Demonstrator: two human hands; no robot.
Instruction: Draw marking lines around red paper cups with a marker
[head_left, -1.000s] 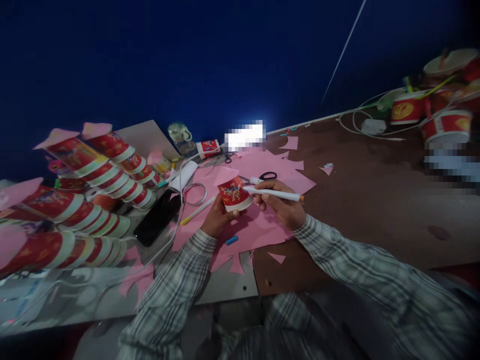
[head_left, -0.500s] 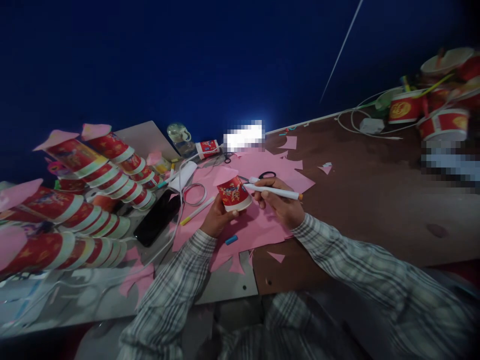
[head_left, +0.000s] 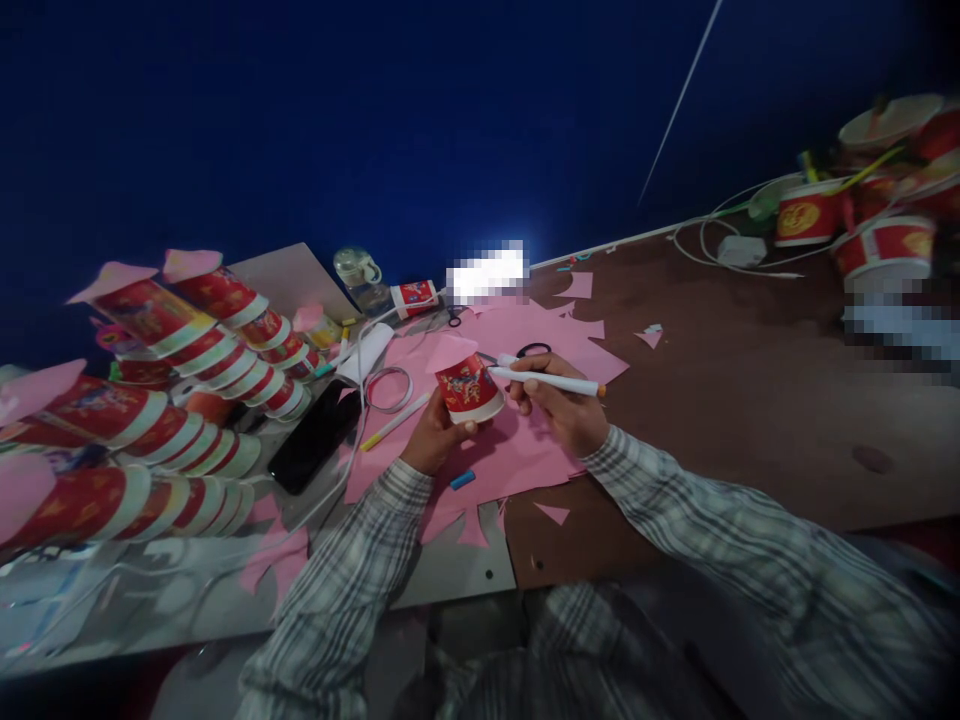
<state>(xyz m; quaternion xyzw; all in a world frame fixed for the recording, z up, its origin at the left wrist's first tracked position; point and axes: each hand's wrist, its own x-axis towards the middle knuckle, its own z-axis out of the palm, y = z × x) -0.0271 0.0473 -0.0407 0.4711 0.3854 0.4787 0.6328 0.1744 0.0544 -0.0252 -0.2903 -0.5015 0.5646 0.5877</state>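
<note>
My left hand (head_left: 439,435) is closed around a red paper cup (head_left: 471,388), held upside down with its white rim low. A pink paper cone (head_left: 453,353) tops the cup. In my right hand (head_left: 559,400) is a white marker (head_left: 555,381) with an orange end, gripped like a pen. Its tip is at the cup's right side; whether it touches I cannot tell. Under both hands lie sheets of pink paper (head_left: 525,465). A blue marker cap (head_left: 463,480) rests on them, and a yellow-ended marker (head_left: 394,422) lies to the left. Scissors (head_left: 534,351) are partly hidden behind my right hand.
Stacks of red cups with pink cones (head_left: 217,360) fill the left side. A black phone (head_left: 313,440), a white cable (head_left: 362,375) and a roll of tape (head_left: 389,389) lie nearby. Red tubs (head_left: 810,213) stand at the far right. Pink scraps (head_left: 553,513) are scattered about.
Almost nothing differs. The marker's tip and my right hand have shifted very slightly; the cup stays in my left hand.
</note>
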